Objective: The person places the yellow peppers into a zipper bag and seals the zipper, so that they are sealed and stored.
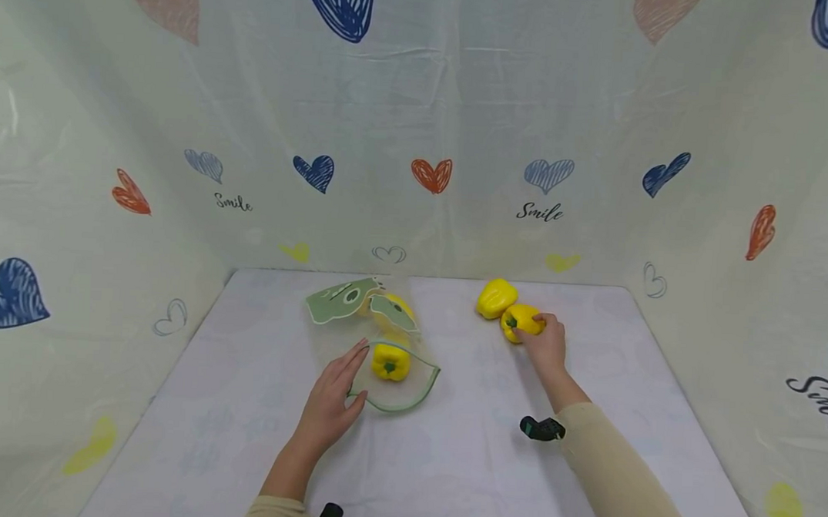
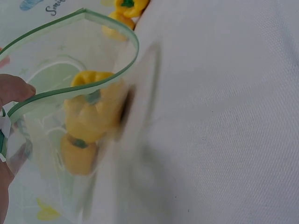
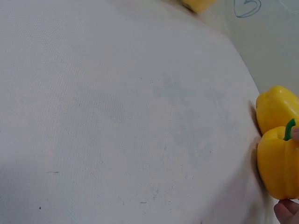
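Note:
A clear zip bag (image 1: pixel 418 401) with a green rim and green printed patches lies on the table with its mouth open toward me. Two yellow bell peppers (image 1: pixel 391 363) show through it, one behind the other. My left hand (image 1: pixel 331 397) holds the bag at the left side of the mouth, its thumb on the near rim and fingers at the far rim. At the right, my right hand (image 1: pixel 547 345) grips another yellow bell pepper (image 1: pixel 518 321) between thumb and fingers. In the right wrist view only fingertips (image 3: pixel 287 212) appear, against that pepper's side and near its green stem.
One more yellow bell pepper (image 1: pixel 497 298) sits just behind the gripped one, close against it. A white cloth covers the table (image 1: pixel 447 460). A pale curtain (image 1: pixel 490 115) printed with hearts stands behind and on both sides.

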{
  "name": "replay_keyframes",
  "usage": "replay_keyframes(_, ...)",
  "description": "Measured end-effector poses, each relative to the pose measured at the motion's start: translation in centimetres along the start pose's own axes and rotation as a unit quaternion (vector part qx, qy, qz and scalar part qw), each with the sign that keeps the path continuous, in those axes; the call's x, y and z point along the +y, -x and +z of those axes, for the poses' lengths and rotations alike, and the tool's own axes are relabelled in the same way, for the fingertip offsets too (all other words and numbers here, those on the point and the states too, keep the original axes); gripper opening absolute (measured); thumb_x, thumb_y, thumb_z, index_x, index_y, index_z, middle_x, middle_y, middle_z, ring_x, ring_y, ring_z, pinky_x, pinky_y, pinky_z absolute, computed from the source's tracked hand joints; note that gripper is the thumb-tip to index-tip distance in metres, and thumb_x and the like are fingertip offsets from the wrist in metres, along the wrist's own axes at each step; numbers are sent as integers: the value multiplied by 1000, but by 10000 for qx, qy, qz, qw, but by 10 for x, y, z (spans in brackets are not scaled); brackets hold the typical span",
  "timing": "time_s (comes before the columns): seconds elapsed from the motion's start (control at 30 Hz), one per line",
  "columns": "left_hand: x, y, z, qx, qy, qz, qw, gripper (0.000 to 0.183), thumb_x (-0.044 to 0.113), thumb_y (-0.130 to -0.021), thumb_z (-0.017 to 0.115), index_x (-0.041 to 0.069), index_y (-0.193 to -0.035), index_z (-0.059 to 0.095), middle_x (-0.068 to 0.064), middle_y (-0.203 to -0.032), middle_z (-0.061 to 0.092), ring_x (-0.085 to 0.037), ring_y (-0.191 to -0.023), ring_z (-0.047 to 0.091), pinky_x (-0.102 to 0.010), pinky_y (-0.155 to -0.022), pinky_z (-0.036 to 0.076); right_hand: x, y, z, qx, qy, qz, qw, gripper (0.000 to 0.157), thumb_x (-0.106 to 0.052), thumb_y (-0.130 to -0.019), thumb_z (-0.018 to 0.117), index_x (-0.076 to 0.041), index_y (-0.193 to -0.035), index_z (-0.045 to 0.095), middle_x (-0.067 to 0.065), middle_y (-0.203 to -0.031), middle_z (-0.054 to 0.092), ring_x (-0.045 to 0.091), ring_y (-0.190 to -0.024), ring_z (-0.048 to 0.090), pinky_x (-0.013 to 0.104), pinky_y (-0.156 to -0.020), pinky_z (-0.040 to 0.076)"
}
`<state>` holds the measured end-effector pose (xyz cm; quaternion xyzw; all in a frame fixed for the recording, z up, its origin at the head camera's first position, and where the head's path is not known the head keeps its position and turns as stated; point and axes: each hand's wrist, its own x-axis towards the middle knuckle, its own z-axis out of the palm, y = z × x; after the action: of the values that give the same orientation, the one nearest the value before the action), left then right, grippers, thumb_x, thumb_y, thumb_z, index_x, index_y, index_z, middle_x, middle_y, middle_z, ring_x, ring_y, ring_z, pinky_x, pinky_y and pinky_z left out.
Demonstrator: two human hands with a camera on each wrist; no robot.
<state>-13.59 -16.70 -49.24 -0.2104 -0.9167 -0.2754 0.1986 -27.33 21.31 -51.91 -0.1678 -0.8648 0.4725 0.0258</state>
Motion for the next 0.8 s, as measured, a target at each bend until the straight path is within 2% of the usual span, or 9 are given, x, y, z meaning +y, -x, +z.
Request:
replay_keyframes(0.37,2,1,-1,30,-23,-15,10000,83,-4,-73,80,8,-146,43,3,-154,36,-21,-121,48,-34,-103,39,-1,18,-4,-585,60,-148,9982,54,-18,-85,75,3,-126,46,25,-136,42,38,-118,43,49,-103,39)
replay_keyframes(0.6,3,1,-2,33,-79,34,10000,83,-4,-72,80,6,-146,43,1,-153,37,-22,-124,48,-34,-104,38,-11,29,-5,-1016,-187,-302,9942,54,-16,-84,76,2,-126,47,25,-139,41,41,-119,47,49,-99,44)
replay_keyframes(0.8,3,0,-2,16,-62,65,10000,82,-4,-72,80,6,-146,44,1,-153,38,-23,-123,48,-35,-104,37,-18,39,-6,-1302,-206,-336,9907,56,-19,-82,79,0,-124,48,22,-139,42,38,-117,50,46,-96,47)
